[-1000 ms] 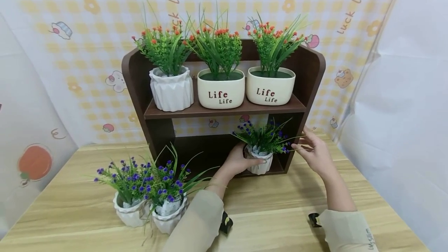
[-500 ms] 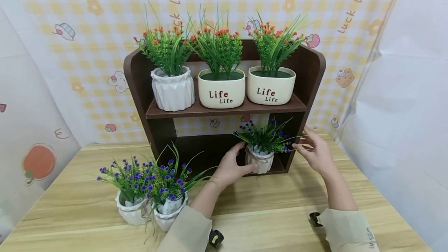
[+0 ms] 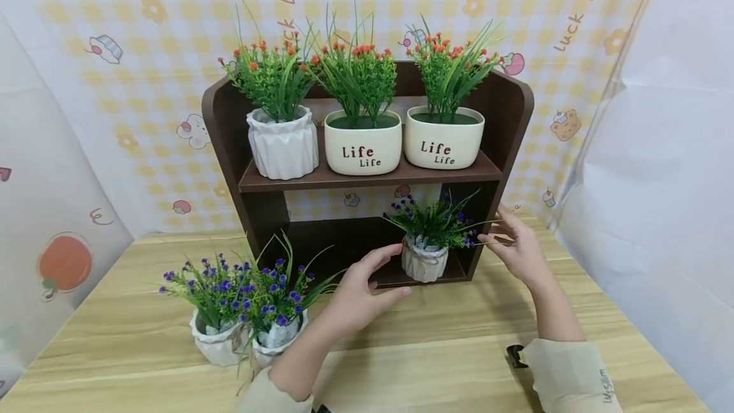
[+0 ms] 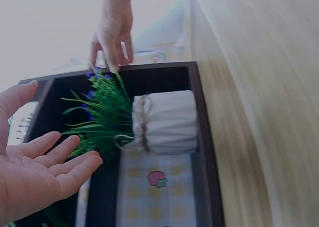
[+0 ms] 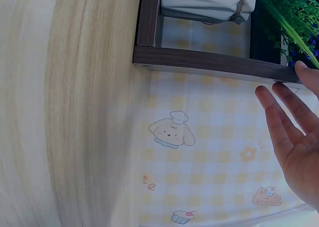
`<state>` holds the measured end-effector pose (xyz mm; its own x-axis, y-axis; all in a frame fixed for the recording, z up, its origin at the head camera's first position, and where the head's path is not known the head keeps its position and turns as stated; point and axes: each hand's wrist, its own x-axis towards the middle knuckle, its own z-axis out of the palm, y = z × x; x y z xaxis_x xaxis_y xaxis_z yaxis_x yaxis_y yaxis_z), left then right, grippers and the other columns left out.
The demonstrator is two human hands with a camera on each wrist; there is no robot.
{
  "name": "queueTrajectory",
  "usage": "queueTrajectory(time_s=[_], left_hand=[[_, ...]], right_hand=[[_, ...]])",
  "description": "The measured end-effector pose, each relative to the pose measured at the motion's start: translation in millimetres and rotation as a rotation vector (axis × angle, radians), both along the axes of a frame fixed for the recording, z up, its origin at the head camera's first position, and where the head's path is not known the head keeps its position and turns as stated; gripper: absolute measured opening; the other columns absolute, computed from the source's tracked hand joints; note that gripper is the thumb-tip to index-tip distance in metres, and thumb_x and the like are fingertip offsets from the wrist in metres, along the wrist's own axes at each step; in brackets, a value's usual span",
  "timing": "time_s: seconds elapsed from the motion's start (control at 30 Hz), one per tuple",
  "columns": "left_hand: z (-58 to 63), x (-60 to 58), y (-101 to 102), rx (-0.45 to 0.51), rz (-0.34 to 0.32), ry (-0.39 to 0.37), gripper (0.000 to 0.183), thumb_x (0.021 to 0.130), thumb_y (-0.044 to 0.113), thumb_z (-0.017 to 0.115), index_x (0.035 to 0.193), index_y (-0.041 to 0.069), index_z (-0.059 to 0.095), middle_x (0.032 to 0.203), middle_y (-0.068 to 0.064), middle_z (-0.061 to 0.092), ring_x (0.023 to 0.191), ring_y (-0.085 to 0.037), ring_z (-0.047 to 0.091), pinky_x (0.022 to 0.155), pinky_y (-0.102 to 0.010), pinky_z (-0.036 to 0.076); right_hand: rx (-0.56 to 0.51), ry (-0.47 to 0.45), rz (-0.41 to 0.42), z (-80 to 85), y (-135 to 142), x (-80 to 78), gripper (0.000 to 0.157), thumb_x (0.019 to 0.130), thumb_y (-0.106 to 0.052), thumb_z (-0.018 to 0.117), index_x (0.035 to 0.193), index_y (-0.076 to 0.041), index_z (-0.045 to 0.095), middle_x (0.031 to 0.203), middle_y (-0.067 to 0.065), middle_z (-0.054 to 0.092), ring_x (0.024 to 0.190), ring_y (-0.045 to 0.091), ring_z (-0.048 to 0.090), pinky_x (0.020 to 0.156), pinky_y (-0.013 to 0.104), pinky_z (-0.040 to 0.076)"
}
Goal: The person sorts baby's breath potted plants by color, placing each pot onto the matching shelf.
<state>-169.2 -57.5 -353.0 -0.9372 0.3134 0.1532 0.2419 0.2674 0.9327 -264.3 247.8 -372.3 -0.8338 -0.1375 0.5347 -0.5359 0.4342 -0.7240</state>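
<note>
A white pleated pot of purple flowers, twine tied round it, stands upright at the right end of the lower level of a dark brown two-level shelf. My left hand is just left of this pot, apart from it, its fingers spread and holding nothing. In the left wrist view the same pot appears turned sideways. My right hand is at the shelf's right side panel, fingers extended; the right wrist view has the thumb by the panel's front edge. Whether it presses there I cannot tell.
Two more pots of purple flowers, one left and one partly behind my left arm, stand on the wooden table. On the upper level are a white pleated pot and two cream "Life" planters, all with orange flowers.
My left hand has let go of the flower pot and drawn back to the left and toward me. The pot stays on the lower level. My right hand has hardly moved.
</note>
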Motion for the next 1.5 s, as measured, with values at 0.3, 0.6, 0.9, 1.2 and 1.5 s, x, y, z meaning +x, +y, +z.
queueTrajectory(time_s=[0.3,0.6,0.9,1.2,1.5], left_hand=[[10.5,19.6,-17.8,0.009,0.011,0.069,0.056,0.090,0.023,0.074,0.142,0.029,0.053,0.150,0.005,0.051,0.143,-0.025,0.044,0.111,-0.057,0.042],[2.5,41.7,-52.0,0.014,-0.042,0.030,0.051,0.092,0.027,0.072,0.140,0.026,0.054,0.143,0.000,0.058,0.135,-0.025,0.053,0.106,-0.053,0.048],[-11.1,68.4,-82.0,-0.077,-0.139,0.065,0.044,0.095,0.028,0.067,0.138,0.022,0.057,0.139,-0.005,0.061,0.127,-0.013,0.059,0.096,-0.028,0.054],[-20.3,83.5,-122.4,-0.060,-0.167,0.041,0.042,0.098,0.015,0.062,0.140,0.020,0.055,0.137,0.003,0.064,0.124,0.002,0.057,0.095,-0.020,0.051],[-43.2,87.7,-179.8,-0.102,-0.414,0.186,0.058,0.093,-0.012,0.053,0.147,0.008,0.046,0.141,-0.003,0.060,0.132,-0.002,0.052,0.087,-0.026,0.055]], right_hand=[[0.009,0.004,-0.018,2.2,0.5,-0.2,0.066,0.086,0.011,0.069,0.147,0.003,0.043,0.117,-0.017,0.059,0.095,-0.018,0.057,0.084,0.007,0.051],[0.013,-0.034,-0.005,0.2,-2.3,0.6,0.068,0.087,0.012,0.066,0.148,0.006,0.038,0.127,0.033,0.056,0.094,-0.019,0.054,0.081,0.004,0.049],[-0.008,-0.015,-0.003,-0.4,-0.7,-0.1,0.068,0.086,0.013,0.066,0.148,0.005,0.039,0.120,0.007,0.060,0.094,-0.017,0.056,0.081,0.005,0.051],[-0.010,-0.040,-0.012,0.0,-3.1,0.5,0.069,0.086,0.013,0.067,0.148,0.004,0.040,0.124,0.031,0.057,0.093,-0.018,0.056,0.078,0.006,0.052],[-0.004,-0.033,-0.018,0.8,-3.0,1.3,0.069,0.086,0.011,0.068,0.149,0.003,0.039,0.125,0.031,0.057,0.093,-0.019,0.054,0.078,0.005,0.050]])
